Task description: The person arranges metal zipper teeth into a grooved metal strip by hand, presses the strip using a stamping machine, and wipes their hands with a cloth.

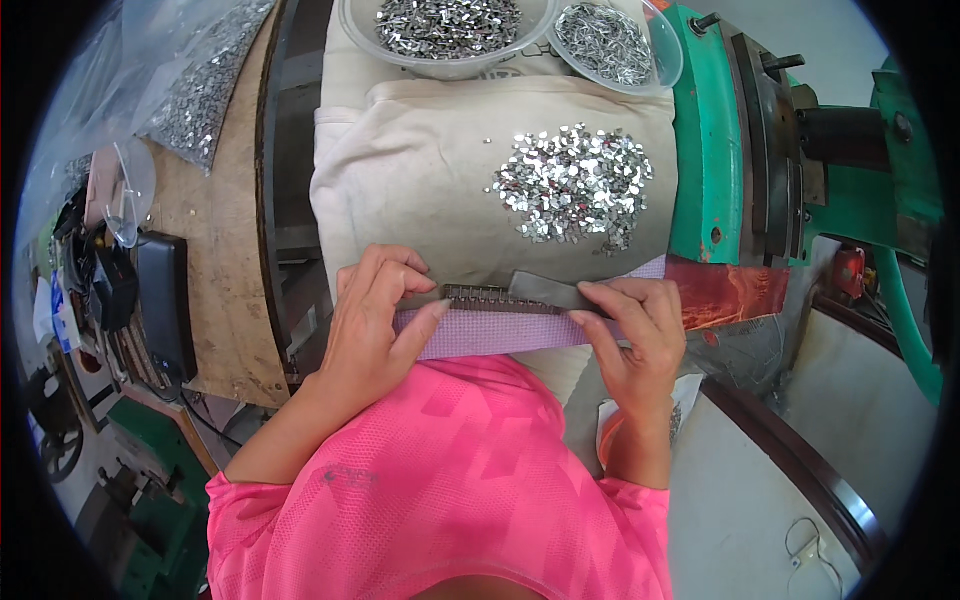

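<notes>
A narrow dark slotted bar (475,298) with a row of small metal bits along it lies crosswise in front of me, at the near edge of the cloth. The left end of the bar is between the thumb and curled fingers of my left hand (372,315). A flat grey strip (545,290) lies over the right part of the bar. My right hand (642,325) pinches the strip's right end between thumb and fingers; the bar's right end is partly hidden there. Beyond the bar, a loose pile of small shiny metal pieces (575,185) is spread on the beige cloth (400,190).
At the back stand a clear tub (440,66) and a smaller clear bowl (655,75), both holding small metal pieces. A green machine (705,150) borders the right side. On the left, a wooden board (215,260) bears a plastic bag of metal pieces (200,110).
</notes>
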`<state>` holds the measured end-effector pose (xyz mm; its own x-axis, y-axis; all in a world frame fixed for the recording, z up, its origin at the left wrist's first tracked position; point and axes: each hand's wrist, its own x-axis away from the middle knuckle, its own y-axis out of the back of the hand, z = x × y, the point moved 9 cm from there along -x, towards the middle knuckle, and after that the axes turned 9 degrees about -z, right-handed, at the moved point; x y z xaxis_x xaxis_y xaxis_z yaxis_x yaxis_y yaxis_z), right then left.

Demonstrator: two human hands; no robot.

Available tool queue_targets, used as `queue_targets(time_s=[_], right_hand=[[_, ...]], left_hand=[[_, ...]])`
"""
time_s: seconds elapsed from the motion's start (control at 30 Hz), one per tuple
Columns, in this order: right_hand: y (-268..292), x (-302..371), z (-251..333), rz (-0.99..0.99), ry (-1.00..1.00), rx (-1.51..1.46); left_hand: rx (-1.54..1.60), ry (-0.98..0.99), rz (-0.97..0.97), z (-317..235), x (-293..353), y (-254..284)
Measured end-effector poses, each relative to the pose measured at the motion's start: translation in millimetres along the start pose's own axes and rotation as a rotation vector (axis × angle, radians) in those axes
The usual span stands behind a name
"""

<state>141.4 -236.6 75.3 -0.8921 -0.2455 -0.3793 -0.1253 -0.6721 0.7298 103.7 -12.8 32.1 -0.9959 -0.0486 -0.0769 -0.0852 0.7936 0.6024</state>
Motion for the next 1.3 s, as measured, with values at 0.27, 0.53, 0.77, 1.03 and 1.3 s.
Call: queue_targets(time_s=[0.27,0.53,0.77,1.03,1.3], right_hand=[[-34,-3,28,0.135,0.093,-0.087],[-43,3,29,0.168,0.09,-0.061],[-35,5,24,0.131,0.036,-0.057],[-26,27,-4,0.016,-0.121,0.109],[-19,33,-5,-0.078,-0.038,-0.071]], left_hand=[[-0.008,0.073,0.045,1,-3,2],[-0.115,0.047,0.067,-5,-6,-5],[-0.127,0.057,0.08,-7,-7,-6],[-0.139,0.06,0.117,-6,-6,-6],[-0.117,-0.016,0.171,-12,-7,-7]])
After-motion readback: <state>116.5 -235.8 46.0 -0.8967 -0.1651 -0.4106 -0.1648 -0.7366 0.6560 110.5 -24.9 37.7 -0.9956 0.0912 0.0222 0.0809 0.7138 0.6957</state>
